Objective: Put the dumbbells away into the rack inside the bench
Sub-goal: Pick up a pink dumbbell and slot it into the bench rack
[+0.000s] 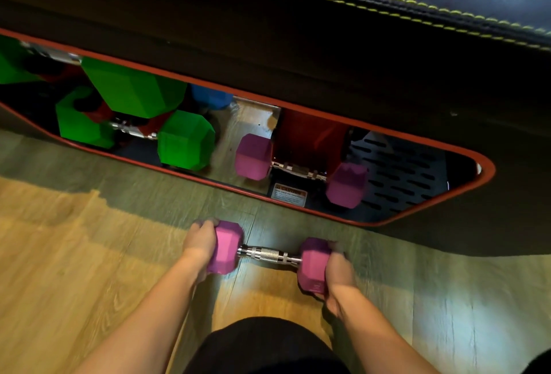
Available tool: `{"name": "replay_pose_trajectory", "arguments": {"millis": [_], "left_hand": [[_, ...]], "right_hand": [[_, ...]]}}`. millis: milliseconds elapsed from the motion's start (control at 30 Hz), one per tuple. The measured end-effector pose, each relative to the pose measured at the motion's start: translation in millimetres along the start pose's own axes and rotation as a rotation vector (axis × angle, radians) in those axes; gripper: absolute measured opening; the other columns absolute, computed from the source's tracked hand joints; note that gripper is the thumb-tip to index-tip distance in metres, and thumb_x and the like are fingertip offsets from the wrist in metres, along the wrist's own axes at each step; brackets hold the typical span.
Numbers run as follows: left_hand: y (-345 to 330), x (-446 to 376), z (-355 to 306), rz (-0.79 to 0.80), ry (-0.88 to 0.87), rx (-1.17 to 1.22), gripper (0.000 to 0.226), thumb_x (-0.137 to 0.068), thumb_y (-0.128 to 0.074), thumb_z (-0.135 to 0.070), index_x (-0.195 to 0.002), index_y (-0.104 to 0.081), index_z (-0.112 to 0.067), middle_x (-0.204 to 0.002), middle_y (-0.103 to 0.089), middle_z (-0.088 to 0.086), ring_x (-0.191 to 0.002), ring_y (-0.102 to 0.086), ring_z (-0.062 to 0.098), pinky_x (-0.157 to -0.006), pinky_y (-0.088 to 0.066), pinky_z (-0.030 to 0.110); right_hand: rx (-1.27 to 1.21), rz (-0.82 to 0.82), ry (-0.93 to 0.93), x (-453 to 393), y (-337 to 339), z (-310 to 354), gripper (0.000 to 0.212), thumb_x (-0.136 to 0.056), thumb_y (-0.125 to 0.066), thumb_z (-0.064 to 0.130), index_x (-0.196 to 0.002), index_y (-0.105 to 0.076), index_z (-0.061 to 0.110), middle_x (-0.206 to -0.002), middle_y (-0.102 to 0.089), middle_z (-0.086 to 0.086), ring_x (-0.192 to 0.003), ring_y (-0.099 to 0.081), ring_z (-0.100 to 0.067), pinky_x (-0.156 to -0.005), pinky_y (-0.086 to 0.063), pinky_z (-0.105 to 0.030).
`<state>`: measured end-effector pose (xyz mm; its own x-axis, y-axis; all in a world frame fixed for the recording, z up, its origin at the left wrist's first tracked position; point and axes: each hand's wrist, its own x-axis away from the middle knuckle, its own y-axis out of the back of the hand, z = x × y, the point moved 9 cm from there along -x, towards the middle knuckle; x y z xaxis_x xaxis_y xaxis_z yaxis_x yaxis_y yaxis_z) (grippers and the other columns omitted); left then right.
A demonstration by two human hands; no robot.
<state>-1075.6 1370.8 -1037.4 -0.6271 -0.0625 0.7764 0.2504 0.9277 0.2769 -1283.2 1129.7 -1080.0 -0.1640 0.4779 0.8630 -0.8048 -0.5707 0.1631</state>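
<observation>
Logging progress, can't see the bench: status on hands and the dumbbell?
Left hand and right hand each grip a head of the pink dumbbell, outside the rack. Second pink dumbbell already sits racked, right in front.

Your left hand covers the outer face of the pink dumbbell's left head, and your right hand hides the far side of its right head. Inside the rack, a blue dumbbell shows only one corner behind a green dumbbell. Another green head is cut off by the left edge. The warning label is too small and blurred for you to read.
</observation>
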Motion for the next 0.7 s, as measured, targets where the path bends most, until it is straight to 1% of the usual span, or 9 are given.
{"name": "replay_pose_trajectory", "arguments": {"millis": [133, 167, 233, 300, 367, 433, 533, 633, 700], "left_hand": [[-3.0, 12.5, -5.2, -0.011, -0.033, 0.046, 0.022, -0.097, -0.043, -0.035, -0.104, -0.05, -0.015, -0.093, -0.065, 0.02, -0.086, -0.068, 0.04, -0.073, -0.056, 0.057], [-4.1, 16.3, -11.2, -0.017, -0.045, 0.072, 0.02, -0.097, -0.044, -0.034, -0.102, -0.05, -0.016, -0.091, -0.065, 0.018, -0.084, -0.068, 0.038, -0.071, -0.057, 0.056], [-4.2, 22.9, -30.1, -0.035, -0.102, 0.134, 0.016, -0.094, -0.05, -0.034, -0.098, -0.052, -0.019, -0.087, -0.064, 0.014, -0.077, -0.065, 0.034, -0.065, -0.055, 0.047], [-2.7, 28.6, -53.7, -0.055, -0.183, 0.184, 0.023, -0.079, -0.059, -0.042, -0.09, -0.058, -0.022, -0.081, -0.064, 0.011, -0.074, -0.062, 0.031, -0.064, -0.049, 0.041], [-1.3, 34.5, -75.8, -0.067, -0.259, 0.219, 0.024, -0.069, -0.062, -0.044, -0.079, -0.061, -0.023, -0.078, -0.063, 0.009, -0.075, -0.061, 0.029, -0.066, -0.045, 0.041], [0.0, 44.0, -96.2, -0.06, -0.321, 0.259, 0.016, -0.078, -0.061, -0.037, -0.076, -0.058, -0.021, -0.078, -0.061, 0.006, -0.077, -0.059, 0.028, -0.067, -0.043, 0.039], [3.8, 61.7, -124.4, -0.06, -0.403, 0.275, 0.018, -0.075, -0.058, -0.04, -0.073, -0.055, -0.022, -0.077, -0.059, 0.002, -0.078, -0.058, 0.026, -0.067, -0.041, 0.038], [8.4, 78.3, -146.1, -0.061, -0.469, 0.326, 0.017, -0.086, -0.058, -0.029, -0.072, -0.053, -0.023, -0.074, -0.056, -0.002, -0.074, -0.054, 0.023, -0.064, -0.038, 0.032], [12.0, 91.5, -161.1, -0.06, -0.519, 0.359, 0.016, -0.083, -0.059, -0.029, -0.069, -0.053, -0.023, -0.073, -0.056, -0.003, -0.075, -0.053, 0.021, -0.064, -0.037, 0.032]], "right_hand": [[-0.043, -0.09, 0.079, 16.0, 9.8, 21.4, 0.061, -0.075, -0.049, 0.061, -0.11, -0.058, 0.011, -0.091, -0.065, -0.016, -0.084, -0.067, -0.036, -0.063, -0.051, -0.039], [-0.071, -0.108, 0.115, 20.5, 12.2, 30.7, 0.059, -0.074, -0.051, 0.061, -0.108, -0.058, 0.013, -0.093, -0.065, -0.017, -0.085, -0.067, -0.037, -0.064, -0.051, -0.04], [-0.16, -0.131, 0.204, 34.8, 15.2, 52.0, 0.034, -0.086, -0.055, 0.048, -0.1, -0.058, 0.017, -0.095, -0.065, -0.015, -0.085, -0.066, -0.037, -0.067, -0.052, -0.044], [-0.248, -0.157, 0.25, 47.6, 18.8, 69.7, 0.019, -0.088, -0.059, 0.038, -0.092, -0.059, 0.02, -0.092, -0.066, -0.012, -0.082, -0.065, -0.034, -0.069, -0.052, -0.044], [-0.299, -0.187, 0.317, 62.9, 22.2, 90.2, 0.016, -0.085, -0.061, 0.036, -0.087, -0.062, 0.021, -0.088, -0.066, -0.01, -0.078, -0.064, -0.03, -0.068, -0.05, -0.042], [-0.336, -0.183, 0.38, 78.9, 21.7, 110.9, 0.013, -0.085, -0.059, 0.034, -0.083, -0.064, 0.021, -0.085, -0.065, -0.008, -0.073, -0.061, -0.027, -0.065, -0.048, -0.038], [-0.356, -0.203, 0.445, 103.9, 24.8, 135.0, 0.015, -0.087, -0.058, 0.032, -0.078, -0.063, 0.022, -0.076, -0.062, -0.002, -0.072, -0.059, -0.024, -0.065, -0.046, -0.038], [-0.393, -0.192, 0.497, 126.5, 27.5, 154.5, 0.015, -0.084, -0.058, 0.037, -0.076, -0.06, 0.024, -0.079, -0.061, 0.0, -0.074, -0.058, -0.024, -0.065, -0.045, -0.039], [-0.41, -0.189, 0.525, 139.4, 29.4, 166.7, 0.013, -0.088, -0.057, 0.034, -0.078, -0.059, 0.025, -0.082, -0.06, 0.001, -0.074, -0.057, -0.02, -0.061, -0.043, -0.032]]}}
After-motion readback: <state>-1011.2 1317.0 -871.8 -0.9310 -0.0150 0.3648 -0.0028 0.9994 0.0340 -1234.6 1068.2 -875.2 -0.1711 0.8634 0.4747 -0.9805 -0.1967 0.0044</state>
